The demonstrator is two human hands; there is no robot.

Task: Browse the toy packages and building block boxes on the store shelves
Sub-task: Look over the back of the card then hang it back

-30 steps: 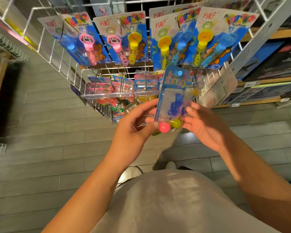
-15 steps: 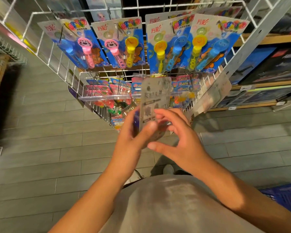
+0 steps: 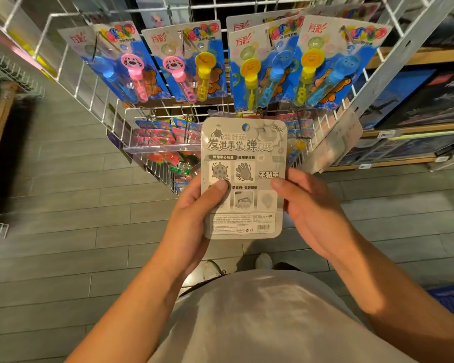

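In the head view, near and centre, before the wire rack (image 3: 63,56): item one, a toy package (image 3: 243,176), flat card, grey printed back turned to me, long axis upright, top edge toward the far rack, bottom edge toward my body

Item two, left hand (image 3: 192,218): clamped on the card's left edge, thumb curled across the printed face, other fingers hidden behind

Item three, right hand (image 3: 312,213): at the card's right edge, thumb tip laid on the face, palm turned inward; whether its fingers grip from behind I cannot tell

Item four, far, hanging in a row on the rack: bubble wand cards (image 3: 194,61), blue backing, pink, yellow and blue wands. Below them, small packets (image 3: 163,137) on hooks, just behind the card's top

Item five, far right: boxes on wooden shelves (image 3: 417,100), dark, printing too blurred to read

Bearing on the next move, as I judge it: the card stands between both hands, the left holding more surely; its own hook lies straight ahead and up along the long axis, so a return would go forward, not sideways
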